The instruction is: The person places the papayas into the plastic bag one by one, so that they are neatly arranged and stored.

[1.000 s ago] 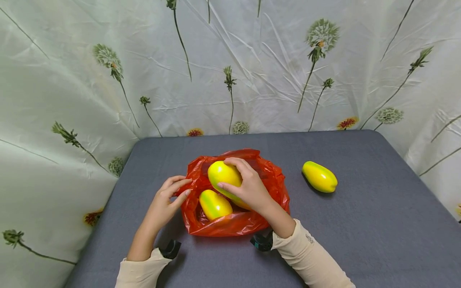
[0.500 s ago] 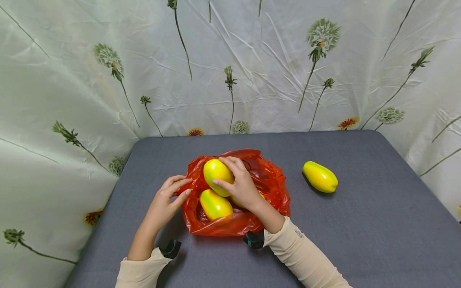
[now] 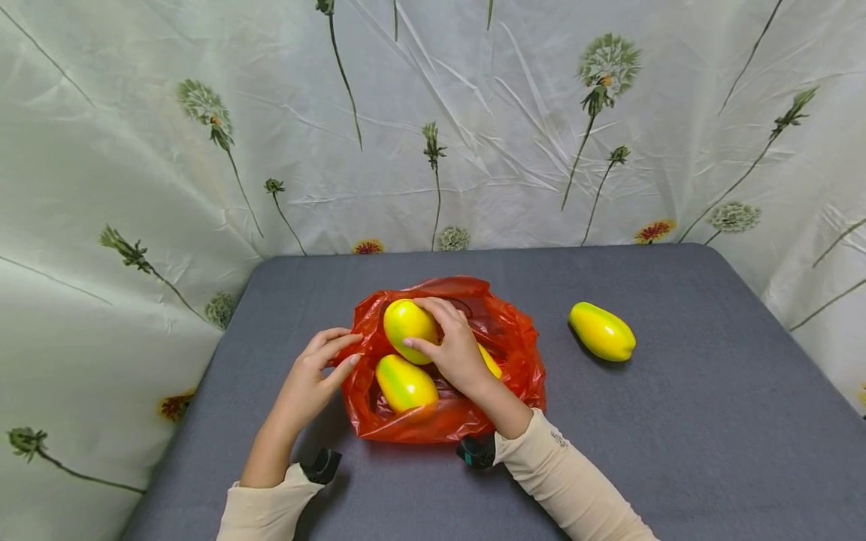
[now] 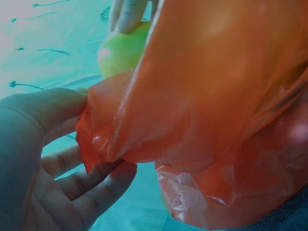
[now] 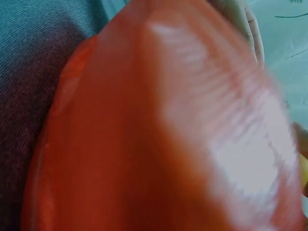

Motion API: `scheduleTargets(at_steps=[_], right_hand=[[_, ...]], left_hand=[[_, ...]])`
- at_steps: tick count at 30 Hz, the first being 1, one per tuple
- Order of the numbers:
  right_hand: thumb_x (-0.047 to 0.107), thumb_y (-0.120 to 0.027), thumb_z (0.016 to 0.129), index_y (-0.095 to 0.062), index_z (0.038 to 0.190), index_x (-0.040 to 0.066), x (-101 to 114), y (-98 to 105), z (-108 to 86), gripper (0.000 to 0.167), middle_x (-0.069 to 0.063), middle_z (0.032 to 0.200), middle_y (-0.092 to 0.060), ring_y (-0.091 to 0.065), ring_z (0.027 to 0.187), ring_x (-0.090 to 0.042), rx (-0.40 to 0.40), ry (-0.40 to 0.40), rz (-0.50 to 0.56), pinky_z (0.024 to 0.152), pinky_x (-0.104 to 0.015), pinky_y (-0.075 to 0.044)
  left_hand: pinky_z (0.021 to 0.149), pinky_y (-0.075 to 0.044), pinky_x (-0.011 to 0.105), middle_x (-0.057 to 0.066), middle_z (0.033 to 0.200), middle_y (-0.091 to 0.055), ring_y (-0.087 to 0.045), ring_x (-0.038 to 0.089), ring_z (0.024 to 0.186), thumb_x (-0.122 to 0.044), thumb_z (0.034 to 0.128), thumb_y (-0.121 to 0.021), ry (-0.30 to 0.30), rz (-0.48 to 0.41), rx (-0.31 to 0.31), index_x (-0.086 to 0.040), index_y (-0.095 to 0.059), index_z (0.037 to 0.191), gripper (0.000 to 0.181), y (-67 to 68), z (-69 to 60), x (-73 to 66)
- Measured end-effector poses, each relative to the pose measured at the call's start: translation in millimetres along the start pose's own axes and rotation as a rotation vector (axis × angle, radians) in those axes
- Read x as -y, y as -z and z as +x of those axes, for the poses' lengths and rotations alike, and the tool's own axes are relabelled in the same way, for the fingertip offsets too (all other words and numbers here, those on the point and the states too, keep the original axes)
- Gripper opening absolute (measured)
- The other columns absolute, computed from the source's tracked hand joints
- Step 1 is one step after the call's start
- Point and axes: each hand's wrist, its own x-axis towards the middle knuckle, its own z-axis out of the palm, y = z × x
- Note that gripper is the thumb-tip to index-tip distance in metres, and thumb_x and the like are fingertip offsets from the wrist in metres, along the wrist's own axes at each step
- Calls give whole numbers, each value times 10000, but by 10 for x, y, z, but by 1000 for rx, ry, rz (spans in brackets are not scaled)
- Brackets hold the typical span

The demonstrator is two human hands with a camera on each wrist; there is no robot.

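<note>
An open red plastic bag (image 3: pixel 517 342) sits on the table. The right hand (image 3: pixel 456 353) grips a yellow-green fruit (image 3: pixel 406 328) in the bag's back left part. Another such fruit (image 3: pixel 406 385) lies in front of it, and a third (image 3: pixel 489 362) shows partly beneath the right forearm. At the bag's left rim, the left hand (image 3: pixel 307 383) holds the plastic; in the left wrist view the bag's edge (image 4: pixel 103 130) lies between thumb and fingers of that hand (image 4: pixel 53 159). Red plastic (image 5: pixel 144 125) fills most of the right wrist view.
One more yellow fruit (image 3: pixel 602 331) lies on the grey table (image 3: pixel 704 421) to the right of the bag. Behind the table hangs a pale curtain (image 3: pixel 501 150) printed with flowers.
The right hand has moved left with its fruit, uncovering part of the fruit at the bag's right. The left hand has stayed at the rim.
</note>
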Motion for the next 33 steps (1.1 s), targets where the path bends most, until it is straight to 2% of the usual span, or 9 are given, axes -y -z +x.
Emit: scheduleTargets(at_steps=[7, 15, 21, 28, 33], right_hand=[[112, -720, 762, -508, 1201, 69, -40, 2, -36, 490, -43, 1193, -486, -458, 1051, -190, 85, -82, -5, 859, -332, -437], [58, -675, 799, -509, 1188, 42, -21, 34, -63, 424, -72, 1164, -484, -486, 1040, -289, 90, -90, 80, 829, -402, -463], [65, -689, 787, -525, 1167, 48, 61, 118, -107, 415, -52, 1128, -504, -494, 1000, -280, 39, -24, 70, 807, -397, -472], [71, -685, 792, -527, 1177, 57, 163, 319, -147, 416, -10, 1144, -513, -491, 1002, -145, -15, 44, 50, 835, -365, -453], [87, -674, 803, -515, 1192, 36, 200, 470, -165, 423, -50, 1161, -512, -493, 1050, -175, -36, 61, 84, 877, -378, -429]], left_hand=[[777, -492, 344, 46, 1164, -495, -506, 175, 998, -140, 832, -648, -4, 9, 1, -82, -609, 1149, 324, -2, 3, 6], [769, -494, 316, 54, 1159, -499, -508, 174, 997, -112, 824, -655, -24, 12, -10, -68, -611, 1140, 321, -6, 5, 15], [769, -494, 320, 56, 1161, -499, -508, 175, 998, -121, 828, -652, -23, 19, -10, -66, -611, 1139, 319, -3, 9, 10], [770, -493, 337, 49, 1167, -498, -509, 171, 993, -135, 832, -649, -10, 18, -6, -74, -610, 1144, 321, -3, 3, 1], [771, -492, 335, 49, 1169, -496, -507, 171, 998, -136, 833, -648, -9, 16, -5, -73, -608, 1145, 321, -3, 2, 1]])
